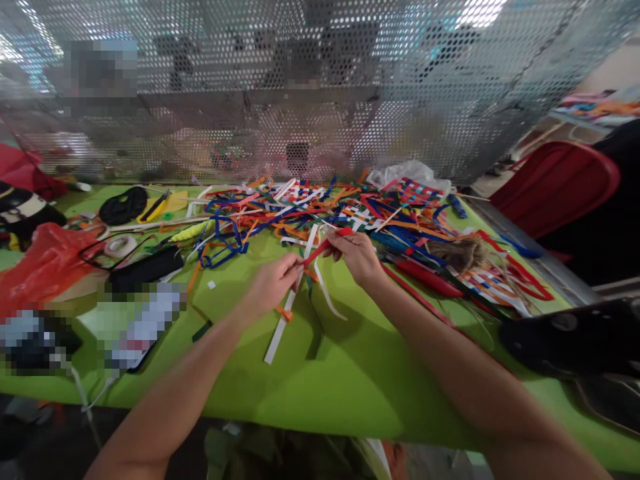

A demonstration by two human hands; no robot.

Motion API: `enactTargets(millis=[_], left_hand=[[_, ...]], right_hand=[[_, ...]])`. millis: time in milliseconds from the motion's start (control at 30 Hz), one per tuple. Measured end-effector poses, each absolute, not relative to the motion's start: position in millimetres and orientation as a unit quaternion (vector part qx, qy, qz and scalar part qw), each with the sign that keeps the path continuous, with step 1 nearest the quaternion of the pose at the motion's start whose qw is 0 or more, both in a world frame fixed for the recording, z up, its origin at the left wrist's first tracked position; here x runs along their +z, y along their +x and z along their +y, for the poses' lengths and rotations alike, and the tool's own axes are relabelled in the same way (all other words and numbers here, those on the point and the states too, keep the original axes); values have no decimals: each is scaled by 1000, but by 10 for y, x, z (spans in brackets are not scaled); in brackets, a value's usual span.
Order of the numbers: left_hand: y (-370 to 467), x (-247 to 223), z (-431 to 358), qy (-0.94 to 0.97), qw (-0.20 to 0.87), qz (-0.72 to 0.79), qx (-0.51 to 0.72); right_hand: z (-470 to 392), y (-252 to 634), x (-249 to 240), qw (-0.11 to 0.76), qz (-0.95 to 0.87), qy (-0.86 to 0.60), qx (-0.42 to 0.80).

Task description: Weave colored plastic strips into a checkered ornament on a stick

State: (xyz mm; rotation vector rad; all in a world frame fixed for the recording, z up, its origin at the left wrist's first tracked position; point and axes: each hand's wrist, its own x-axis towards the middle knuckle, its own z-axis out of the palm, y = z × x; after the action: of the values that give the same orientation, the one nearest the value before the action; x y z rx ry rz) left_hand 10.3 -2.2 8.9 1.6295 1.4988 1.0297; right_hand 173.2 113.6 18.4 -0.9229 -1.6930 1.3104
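A red strip (315, 254) runs between my two hands, held above the green tabletop (370, 373). My left hand (274, 283) pinches its lower end between thumb and fingers. Higher up and to the right, my right hand (356, 255) grips the other end, and a bit of red shows above its fingers. Below them lie a long white strip (277, 337), an orange strip (285, 313) and a curved white strip (330, 293). A dark green strip (315, 313) hangs or lies close by; I cannot tell which.
Tangled coloured strips (295, 207) cover the back of the table, before a perforated metal screen (250, 127). On the left are an orange-red plastic bag (50, 263), a tape roll (120, 247) and a black case (146, 270). A red chair (560, 187) stands at right.
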Motion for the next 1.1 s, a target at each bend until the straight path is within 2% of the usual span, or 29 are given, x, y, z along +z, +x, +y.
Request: enactTargets(millis=[267, 467, 600, 867, 1100], left_hand=[[51, 80, -21, 613, 352, 594, 384], [60, 79, -7, 528, 506, 529, 430], [89, 42, 24, 457, 573, 465, 496], [78, 32, 63, 456, 494, 507, 539], [90, -46, 76, 512, 448, 523, 513]], right_hand=[[1164, 1771, 170, 380, -665, -366, 529], [987, 1747, 197, 357, -790, -232, 442], [917, 1725, 209, 312, -808, -199, 459], [975, 1734, 187, 319, -705, -290, 563], [881, 1698, 182, 330, -734, -277, 525]])
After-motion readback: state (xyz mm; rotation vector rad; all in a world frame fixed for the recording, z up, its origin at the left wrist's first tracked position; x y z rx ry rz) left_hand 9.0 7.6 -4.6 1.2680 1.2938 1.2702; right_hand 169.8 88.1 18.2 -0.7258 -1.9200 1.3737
